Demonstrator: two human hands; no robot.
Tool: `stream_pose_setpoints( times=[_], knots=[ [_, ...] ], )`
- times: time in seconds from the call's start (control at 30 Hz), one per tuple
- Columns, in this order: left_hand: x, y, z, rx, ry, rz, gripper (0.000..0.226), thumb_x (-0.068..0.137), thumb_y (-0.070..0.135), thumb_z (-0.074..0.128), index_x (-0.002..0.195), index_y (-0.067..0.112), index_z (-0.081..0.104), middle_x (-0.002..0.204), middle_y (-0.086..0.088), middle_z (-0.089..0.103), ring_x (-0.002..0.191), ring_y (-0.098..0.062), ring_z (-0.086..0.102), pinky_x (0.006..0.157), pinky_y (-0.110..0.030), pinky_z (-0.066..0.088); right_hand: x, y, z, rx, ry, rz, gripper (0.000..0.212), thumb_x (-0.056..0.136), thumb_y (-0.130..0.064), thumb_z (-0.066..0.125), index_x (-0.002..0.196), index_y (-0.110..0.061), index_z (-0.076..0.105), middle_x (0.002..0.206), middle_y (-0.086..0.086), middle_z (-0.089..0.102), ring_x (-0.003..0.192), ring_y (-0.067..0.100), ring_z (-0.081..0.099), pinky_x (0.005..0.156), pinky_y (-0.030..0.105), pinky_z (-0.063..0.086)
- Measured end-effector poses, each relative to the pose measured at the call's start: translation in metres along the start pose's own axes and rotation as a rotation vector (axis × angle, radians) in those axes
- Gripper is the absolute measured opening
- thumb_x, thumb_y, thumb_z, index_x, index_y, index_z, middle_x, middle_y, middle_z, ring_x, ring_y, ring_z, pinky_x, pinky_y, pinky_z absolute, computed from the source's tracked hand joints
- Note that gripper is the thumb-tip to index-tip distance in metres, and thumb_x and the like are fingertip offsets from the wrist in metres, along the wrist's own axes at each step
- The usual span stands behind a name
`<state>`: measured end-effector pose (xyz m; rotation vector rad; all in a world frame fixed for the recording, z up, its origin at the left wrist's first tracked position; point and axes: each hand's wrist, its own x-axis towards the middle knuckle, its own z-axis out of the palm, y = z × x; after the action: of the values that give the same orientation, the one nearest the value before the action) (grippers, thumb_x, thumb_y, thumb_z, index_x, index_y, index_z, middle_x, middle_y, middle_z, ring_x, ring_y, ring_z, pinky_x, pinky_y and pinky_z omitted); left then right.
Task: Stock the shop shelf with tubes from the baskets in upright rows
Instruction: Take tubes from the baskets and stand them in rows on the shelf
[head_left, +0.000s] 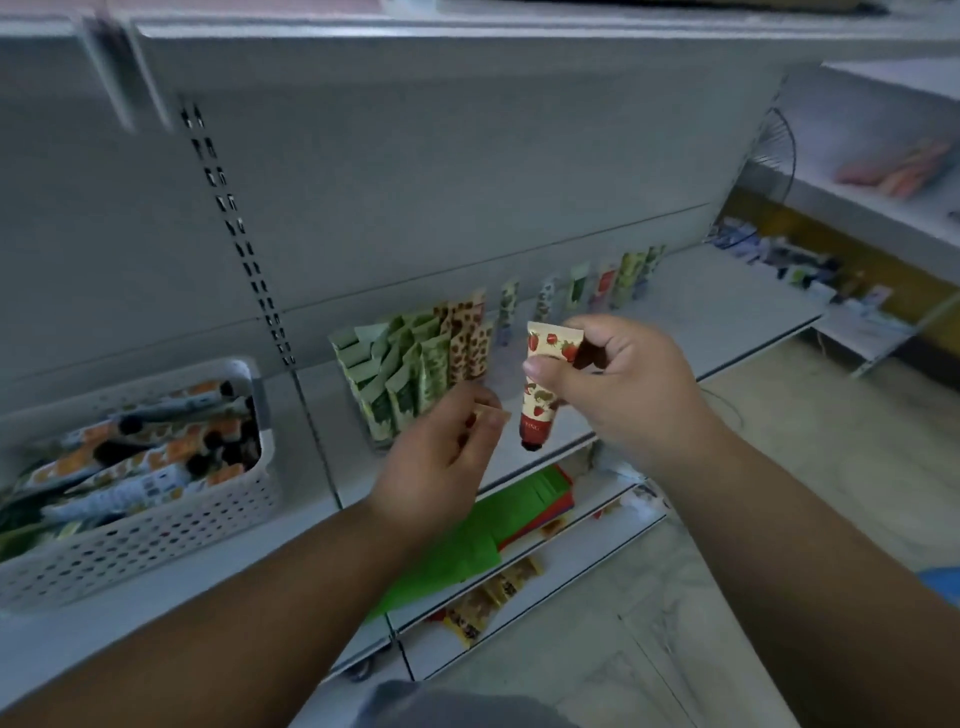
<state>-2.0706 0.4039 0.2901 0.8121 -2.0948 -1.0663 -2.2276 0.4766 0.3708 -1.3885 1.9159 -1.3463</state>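
Right hand (618, 384) pinches strawberry tube (545, 384) mid-body, cap down, just right of the upright rows (421, 374). Left hand (441, 452) curled on sth small, can't tell what. Tube prob light, soft, slick; hold near cap.

The basket (156, 499) runs off the left edge; items on the far right shelf (893, 166) blur.
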Motion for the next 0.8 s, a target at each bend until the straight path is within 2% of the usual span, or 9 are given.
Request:
stream_pose_setpoints(
  times=[0.07, 0.1, 0.17, 0.23, 0.3, 0.37, 0.5, 0.63, 0.8],
  knots=[
    [0.012, -0.003, 0.005, 0.016, 0.01, -0.017, 0.012, 0.096, 0.045, 0.044, 0.094, 0.035, 0.05, 0.071, -0.004, 0.058, 0.061, -0.023, 0.056, 0.058, -0.047, 0.05, 0.022, 0.013, -0.003, -0.007, -0.025, -0.027, 0.01, 0.083, -0.025, 0.076, 0.082, -0.017, 0.07, 0.074, 0.008, 0.067, 0.072, 0.025, 0.061, 0.07, 0.044, 0.053],
    [0.015, -0.005, 0.006, 0.023, 0.029, -0.043, 0.009, 0.096, 0.043, 0.044, 0.094, 0.036, 0.05, 0.071, -0.005, 0.057, 0.061, -0.025, 0.056, 0.058, -0.048, 0.05, 0.033, 0.02, -0.002, -0.019, -0.039, -0.047, 0.01, 0.083, -0.025, 0.076, 0.082, -0.017, 0.069, 0.073, 0.007, 0.066, 0.07, 0.025, 0.06, 0.068, 0.043, 0.052],
    [0.019, -0.01, 0.008, 0.038, 0.082, -0.108, 0.007, 0.094, 0.044, 0.045, 0.094, 0.038, 0.048, 0.069, -0.007, 0.057, 0.06, -0.027, 0.054, 0.057, -0.048, 0.05, 0.057, 0.035, 0.005, -0.061, -0.096, -0.094, 0.01, 0.084, -0.027, 0.075, 0.086, -0.02, 0.07, 0.072, -0.005, 0.065, 0.066, 0.011, 0.058, 0.063, 0.034, 0.048],
    [0.02, -0.015, 0.011, 0.039, 0.152, -0.182, 0.004, 0.09, 0.039, 0.048, 0.094, 0.038, 0.046, 0.066, -0.003, 0.057, 0.056, -0.024, 0.052, 0.053, -0.046, 0.047, 0.079, 0.047, 0.012, -0.098, -0.168, -0.148, 0.019, 0.085, -0.033, 0.072, 0.101, -0.021, 0.071, 0.084, -0.011, 0.067, 0.075, 0.003, 0.06, 0.066, 0.026, 0.046],
    [0.022, -0.019, 0.015, 0.063, 0.237, -0.247, 0.013, 0.092, 0.026, 0.053, 0.091, 0.036, 0.045, 0.063, 0.007, 0.056, 0.049, -0.014, 0.047, 0.048, -0.038, 0.041, 0.101, 0.057, 0.019, -0.139, -0.228, -0.223, 0.03, 0.088, -0.035, 0.069, 0.112, -0.018, 0.069, 0.098, -0.005, 0.069, 0.086, 0.009, 0.062, 0.072, 0.027, 0.046],
    [0.022, -0.017, 0.022, 0.09, 0.327, -0.311, 0.019, 0.092, 0.017, 0.055, 0.09, 0.033, 0.044, 0.058, 0.013, 0.054, 0.045, -0.008, 0.043, 0.045, -0.032, 0.036, 0.119, 0.065, 0.025, -0.211, -0.292, -0.312, 0.031, 0.09, -0.033, 0.067, 0.116, -0.016, 0.067, 0.104, -0.001, 0.068, 0.092, 0.013, 0.061, 0.076, 0.026, 0.043],
    [0.022, -0.01, 0.042, 0.134, 0.474, -0.4, 0.016, 0.092, 0.018, 0.057, 0.091, 0.03, 0.047, 0.057, 0.015, 0.053, 0.044, -0.005, 0.042, 0.043, -0.023, 0.032, 0.145, 0.078, 0.031, -0.326, -0.439, -0.485, 0.026, 0.09, -0.03, 0.067, 0.112, -0.015, 0.07, 0.108, 0.002, 0.068, 0.094, 0.012, 0.058, 0.072, 0.024, 0.037],
    [0.023, -0.007, 0.062, 0.181, 0.536, -0.418, 0.013, 0.091, 0.026, 0.059, 0.099, 0.033, 0.051, 0.06, 0.017, 0.054, 0.046, -0.005, 0.044, 0.047, -0.025, 0.035, 0.161, 0.091, 0.037, -0.38, -0.565, -0.562, 0.022, 0.087, -0.032, 0.07, 0.105, -0.018, 0.073, 0.098, 0.003, 0.069, 0.089, 0.02, 0.062, 0.073, 0.03, 0.047],
    [0.028, 0.002, 0.075, 0.232, 0.541, -0.405, 0.01, 0.093, 0.028, 0.056, 0.097, 0.036, 0.05, 0.064, 0.015, 0.055, 0.048, -0.008, 0.045, 0.044, -0.019, 0.034, 0.166, 0.092, 0.042, -0.393, -0.627, -0.634, 0.029, 0.086, -0.034, 0.071, 0.107, -0.015, 0.072, 0.103, 0.005, 0.065, 0.09, 0.022, 0.06, 0.077, 0.034, 0.05]
  ],
)
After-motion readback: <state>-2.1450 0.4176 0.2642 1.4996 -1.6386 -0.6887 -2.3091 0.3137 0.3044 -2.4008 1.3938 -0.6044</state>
